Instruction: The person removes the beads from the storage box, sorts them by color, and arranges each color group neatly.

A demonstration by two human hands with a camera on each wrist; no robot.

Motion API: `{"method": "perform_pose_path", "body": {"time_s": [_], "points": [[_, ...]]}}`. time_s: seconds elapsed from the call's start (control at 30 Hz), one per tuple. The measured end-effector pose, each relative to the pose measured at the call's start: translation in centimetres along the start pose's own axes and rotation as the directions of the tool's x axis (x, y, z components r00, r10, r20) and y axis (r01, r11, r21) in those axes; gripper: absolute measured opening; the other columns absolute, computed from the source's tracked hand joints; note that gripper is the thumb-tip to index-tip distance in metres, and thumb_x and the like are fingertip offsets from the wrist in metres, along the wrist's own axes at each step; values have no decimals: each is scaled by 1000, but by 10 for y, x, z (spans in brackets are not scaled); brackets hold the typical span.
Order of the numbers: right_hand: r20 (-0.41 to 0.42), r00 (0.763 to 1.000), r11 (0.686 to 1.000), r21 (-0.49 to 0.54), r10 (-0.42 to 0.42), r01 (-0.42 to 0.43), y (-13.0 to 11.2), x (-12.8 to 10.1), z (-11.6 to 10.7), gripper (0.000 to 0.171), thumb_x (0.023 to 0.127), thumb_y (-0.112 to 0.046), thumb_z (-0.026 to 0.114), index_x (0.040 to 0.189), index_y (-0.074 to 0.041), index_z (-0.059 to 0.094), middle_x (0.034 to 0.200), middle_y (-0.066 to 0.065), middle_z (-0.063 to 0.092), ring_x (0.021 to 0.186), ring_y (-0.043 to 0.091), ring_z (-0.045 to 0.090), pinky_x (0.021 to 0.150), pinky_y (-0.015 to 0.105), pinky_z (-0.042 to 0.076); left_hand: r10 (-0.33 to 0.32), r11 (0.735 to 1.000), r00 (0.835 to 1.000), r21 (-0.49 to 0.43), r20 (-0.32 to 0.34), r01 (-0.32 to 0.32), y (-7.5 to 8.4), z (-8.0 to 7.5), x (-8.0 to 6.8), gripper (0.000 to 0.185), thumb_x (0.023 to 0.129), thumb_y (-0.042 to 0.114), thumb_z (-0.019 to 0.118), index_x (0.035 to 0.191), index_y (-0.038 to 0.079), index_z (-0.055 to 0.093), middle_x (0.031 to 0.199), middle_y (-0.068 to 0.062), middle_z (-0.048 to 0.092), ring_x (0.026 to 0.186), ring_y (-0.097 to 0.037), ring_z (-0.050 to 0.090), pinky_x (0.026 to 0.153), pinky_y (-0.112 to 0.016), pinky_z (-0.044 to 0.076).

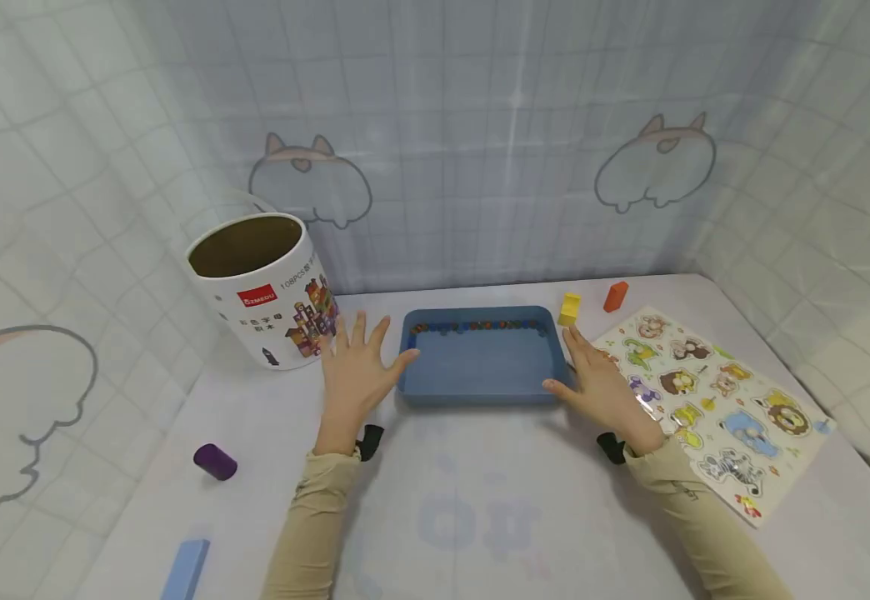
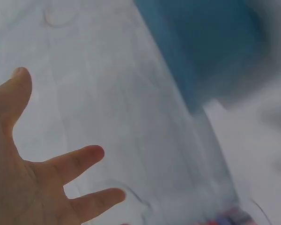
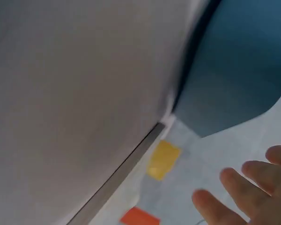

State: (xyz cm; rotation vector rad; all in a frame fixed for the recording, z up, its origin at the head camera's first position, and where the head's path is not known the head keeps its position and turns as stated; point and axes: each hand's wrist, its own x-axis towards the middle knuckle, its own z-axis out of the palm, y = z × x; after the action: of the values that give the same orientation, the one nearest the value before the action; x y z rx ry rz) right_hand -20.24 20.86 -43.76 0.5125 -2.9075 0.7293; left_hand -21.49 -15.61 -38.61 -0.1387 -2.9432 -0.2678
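Blue tray (image 1: 480,367) is flanked by left hand (image 1: 356,367) and right hand (image 1: 603,387) | fingers spread, nothing held | both sides should be gripped evenly, tray kept level.

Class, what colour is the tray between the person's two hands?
The tray is blue, seen best in the head view.

A white cardboard tub (image 1: 262,287) with a printed label stands open at the back left of the bench (image 1: 480,500). A purple cylinder (image 1: 215,461) lies on its side near the left edge, and a light blue block (image 1: 184,568) lies closer to the front left corner. At the back right, a yellow block (image 1: 569,309) and an orange block (image 1: 616,296) stand near each other. An animal puzzle board (image 1: 720,400) lies flat on the right side. Checked curtains with cartoon outlines (image 1: 652,162) hang behind.
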Motion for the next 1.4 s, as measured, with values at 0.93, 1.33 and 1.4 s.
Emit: {"method": "perform_pose_path", "body": {"time_s": [0.93,1.33,1.4], "points": [[28,999,941,337,17,-26,3,4,40,95,93,-35,65,154,5,5,161,25,5,148,43,10,118,57,18,-81,576,855,-676,512,460,183,106,123,19,90,8,66,106,0,74,99,-17,74,60,-18,68,57,-25,57],[57,998,945,327,18,-36,5,8,38,99,90,-34,69,153,6,5,160,27,5,147,44,12,117,58,20,-135,541,819,-651,558,532,200,117,125,17,86,8,73,94,-7,74,85,-18,74,39,-10,56,51,-22,55],[60,998,940,338,21,-40,8,9,38,99,90,-34,69,153,5,3,161,26,3,148,44,11,117,58,19,-124,557,811,-637,571,534,201,116,127,17,86,9,73,95,-6,74,86,-18,74,38,-10,56,52,-22,56]]}}
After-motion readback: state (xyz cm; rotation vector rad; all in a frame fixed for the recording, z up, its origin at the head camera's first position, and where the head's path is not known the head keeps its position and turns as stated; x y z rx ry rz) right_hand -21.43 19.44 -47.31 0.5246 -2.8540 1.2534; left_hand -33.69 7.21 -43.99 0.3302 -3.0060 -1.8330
